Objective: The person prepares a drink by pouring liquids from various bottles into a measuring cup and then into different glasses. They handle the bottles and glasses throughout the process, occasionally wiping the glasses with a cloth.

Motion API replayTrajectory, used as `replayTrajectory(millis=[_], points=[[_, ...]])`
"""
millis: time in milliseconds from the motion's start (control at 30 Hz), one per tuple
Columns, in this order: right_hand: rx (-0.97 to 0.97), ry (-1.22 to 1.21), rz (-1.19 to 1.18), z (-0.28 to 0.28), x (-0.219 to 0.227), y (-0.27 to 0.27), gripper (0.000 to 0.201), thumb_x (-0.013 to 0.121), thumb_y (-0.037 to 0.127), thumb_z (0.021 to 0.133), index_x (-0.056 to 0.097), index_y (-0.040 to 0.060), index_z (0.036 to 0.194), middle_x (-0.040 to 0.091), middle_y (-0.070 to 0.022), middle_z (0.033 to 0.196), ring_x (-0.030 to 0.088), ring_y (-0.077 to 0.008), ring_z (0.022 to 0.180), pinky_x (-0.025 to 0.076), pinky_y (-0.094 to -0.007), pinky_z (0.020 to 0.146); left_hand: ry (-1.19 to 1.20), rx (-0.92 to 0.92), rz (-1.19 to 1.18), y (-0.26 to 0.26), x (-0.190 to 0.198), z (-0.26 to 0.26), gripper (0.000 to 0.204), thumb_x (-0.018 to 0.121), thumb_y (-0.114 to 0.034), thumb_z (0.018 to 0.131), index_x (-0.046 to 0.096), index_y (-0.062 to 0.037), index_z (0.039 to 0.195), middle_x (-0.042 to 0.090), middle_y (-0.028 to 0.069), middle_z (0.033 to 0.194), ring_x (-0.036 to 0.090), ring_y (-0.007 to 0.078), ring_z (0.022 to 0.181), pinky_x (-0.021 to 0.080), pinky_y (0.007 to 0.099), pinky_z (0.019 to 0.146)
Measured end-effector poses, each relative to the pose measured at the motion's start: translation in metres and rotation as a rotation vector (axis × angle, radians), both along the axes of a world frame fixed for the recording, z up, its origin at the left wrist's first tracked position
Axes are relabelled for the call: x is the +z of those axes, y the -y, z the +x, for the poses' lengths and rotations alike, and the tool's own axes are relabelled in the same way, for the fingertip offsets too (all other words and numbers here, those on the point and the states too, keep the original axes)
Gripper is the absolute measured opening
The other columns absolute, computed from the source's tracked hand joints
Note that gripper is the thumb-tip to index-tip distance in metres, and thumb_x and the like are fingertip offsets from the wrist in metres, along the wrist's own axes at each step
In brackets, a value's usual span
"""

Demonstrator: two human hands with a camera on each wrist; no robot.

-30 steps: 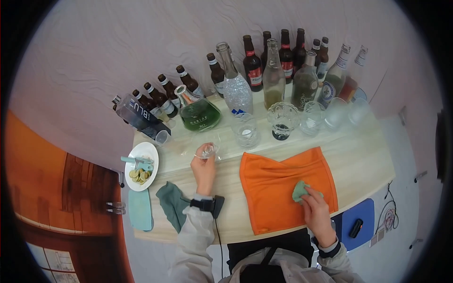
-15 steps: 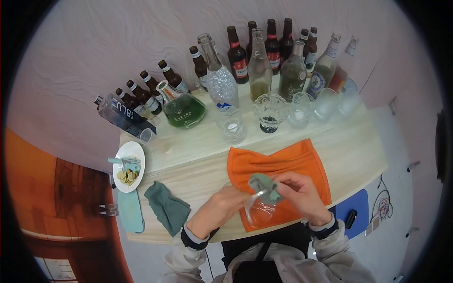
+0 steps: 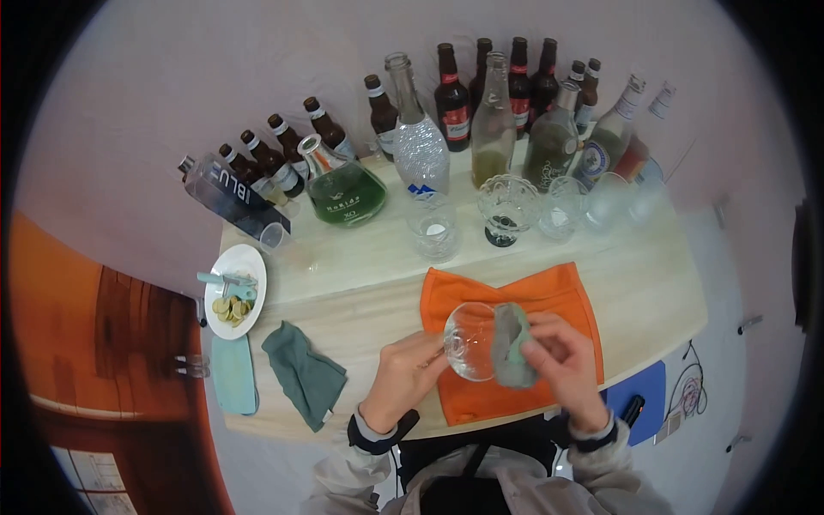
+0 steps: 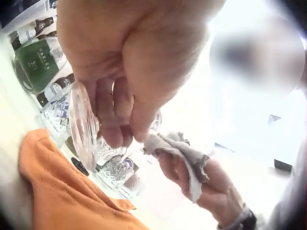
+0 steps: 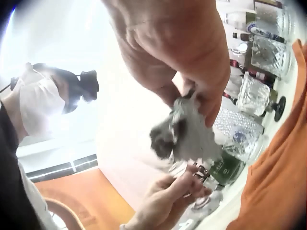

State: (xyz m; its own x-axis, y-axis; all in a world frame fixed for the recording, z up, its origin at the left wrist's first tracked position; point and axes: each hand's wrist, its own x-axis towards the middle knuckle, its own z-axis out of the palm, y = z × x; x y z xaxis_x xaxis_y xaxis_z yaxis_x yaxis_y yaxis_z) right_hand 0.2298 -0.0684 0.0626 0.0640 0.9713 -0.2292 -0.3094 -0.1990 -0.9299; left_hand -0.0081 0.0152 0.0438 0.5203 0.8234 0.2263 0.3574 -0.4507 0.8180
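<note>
My left hand [image 3: 402,378] pinches a clear stemmed glass [image 3: 472,330] tilted on its side over the orange towel [image 3: 468,399]. In the left wrist view, the fingers close around the glass beside its wide round part [image 4: 82,125]. My right hand [image 3: 568,365] grips a crumpled grey-green cloth [image 3: 513,348], which overlaps the right side of the glass in the head view. The right wrist view has the cloth [image 5: 184,136] bunched below the right fingers, hiding part of the glass. Both hands are above the towel, near the table's front edge.
Several clear glasses [image 3: 432,227] stand behind the towel, with a row of bottles [image 3: 421,150] along the wall. At left are a green decanter [image 3: 348,196], a white plate [image 3: 261,296] of sliced limes, a teal board [image 3: 233,378] and a dark green cloth [image 3: 300,369].
The left hand has brought the glass from the table's middle to the towel, meeting the right hand. The right hand has lifted the cloth off the towel to the glass, which has since turned.
</note>
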Motion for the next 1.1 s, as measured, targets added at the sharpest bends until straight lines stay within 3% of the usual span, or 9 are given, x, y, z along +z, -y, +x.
replayTrajectory(millis=[100,233,333,367,467,600,767,933,1100], points=[[-0.337,0.521,0.533,-0.027,-0.021,0.013,0.027,0.071,-0.014,0.086,0.069,-0.0037,0.111,0.052,-0.0187,0.136,0.061,-0.0318,0.125,0.056,-0.0373,0.096,0.079,0.122,-0.053,0.012,0.001,0.019,0.027,0.076,-0.003,0.089,0.075,-0.0019,0.115,0.072,0.0177,0.085,0.069,0.0251,0.064,0.054,0.0319,0.059],[-0.358,1.038,0.772,-0.036,-0.031,0.018,0.027,0.076,-0.011,0.075,0.076,0.0009,0.099,0.06,-0.0152,0.122,0.06,-0.037,0.119,0.055,-0.0431,0.089,0.207,0.226,-0.41,0.025,0.009,0.036,0.021,0.076,-0.001,0.087,0.075,0.0019,0.108,0.068,0.0142,0.073,0.063,0.0072,0.064,0.05,0.028,0.057],[-0.258,1.347,1.021,-0.03,-0.035,0.011,0.029,0.078,0.0,0.068,0.077,0.0037,0.097,0.062,-0.012,0.116,0.059,-0.0356,0.115,0.054,-0.043,0.086,0.087,0.175,-0.42,0.033,0.016,0.035,0.025,0.074,0.0,0.086,0.075,0.0008,0.111,0.07,0.0172,0.075,0.068,0.0124,0.063,0.052,0.0301,0.057],[-0.192,1.387,1.072,-0.026,-0.03,0.005,0.034,0.076,0.008,0.066,0.078,0.0042,0.1,0.064,-0.0104,0.115,0.06,-0.0315,0.11,0.054,-0.0419,0.085,0.037,0.164,-0.272,0.035,0.012,0.034,0.024,0.071,0.001,0.084,0.074,0.0003,0.107,0.07,0.0189,0.076,0.071,0.0245,0.062,0.054,0.035,0.058],[0.0,1.433,1.018,-0.029,-0.001,0.001,0.031,0.077,0.005,0.067,0.077,0.0023,0.098,0.066,-0.0102,0.115,0.062,-0.03,0.108,0.054,-0.0419,0.086,-0.148,0.105,0.029,0.034,-0.011,0.022,0.017,0.074,-0.007,0.086,0.072,0.0006,0.102,0.069,0.0195,0.077,0.067,0.0383,0.067,0.053,0.0419,0.059],[0.0,1.219,0.819,-0.031,0.022,-0.015,0.026,0.079,0.001,0.073,0.076,-0.0006,0.098,0.069,-0.0122,0.116,0.064,-0.0307,0.108,0.055,-0.0407,0.085,-0.125,0.004,0.195,0.032,-0.01,0.022,0.011,0.074,-0.009,0.086,0.069,0.0,0.09,0.066,0.0171,0.075,0.067,0.0368,0.069,0.053,0.0449,0.061],[-0.154,0.452,0.45,-0.01,0.018,-0.005,0.019,0.079,-0.005,0.081,0.076,-0.0018,0.099,0.069,-0.0147,0.119,0.067,-0.0329,0.105,0.055,-0.0373,0.086,0.046,-0.007,0.031,0.027,-0.005,0.015,0.019,0.079,-0.004,0.083,0.075,0.0007,0.101,0.071,0.0142,0.082,0.067,0.0308,0.064,0.054,0.0354,0.059],[-0.026,0.867,0.759,-0.005,0.011,-0.012,0.021,0.081,-0.004,0.079,0.076,0.0005,0.099,0.067,-0.0152,0.114,0.067,-0.0312,0.105,0.055,-0.0365,0.082,0.106,-0.096,-0.014,0.026,-0.006,0.011,0.022,0.079,-0.004,0.083,0.076,0.0008,0.104,0.069,0.0147,0.08,0.066,0.0287,0.063,0.051,0.0351,0.057],[0.126,0.922,0.404,0.0,0.025,0.0,0.019,0.081,-0.004,0.082,0.075,-0.0007,0.1,0.063,-0.0158,0.108,0.067,-0.0287,0.091,0.053,-0.034,0.077,0.037,-0.005,0.2,0.021,-0.002,0.004,0.025,0.08,0.0,0.077,0.076,0.0008,0.102,0.07,0.0147,0.081,0.067,0.03,0.066,0.052,0.0362,0.059]])
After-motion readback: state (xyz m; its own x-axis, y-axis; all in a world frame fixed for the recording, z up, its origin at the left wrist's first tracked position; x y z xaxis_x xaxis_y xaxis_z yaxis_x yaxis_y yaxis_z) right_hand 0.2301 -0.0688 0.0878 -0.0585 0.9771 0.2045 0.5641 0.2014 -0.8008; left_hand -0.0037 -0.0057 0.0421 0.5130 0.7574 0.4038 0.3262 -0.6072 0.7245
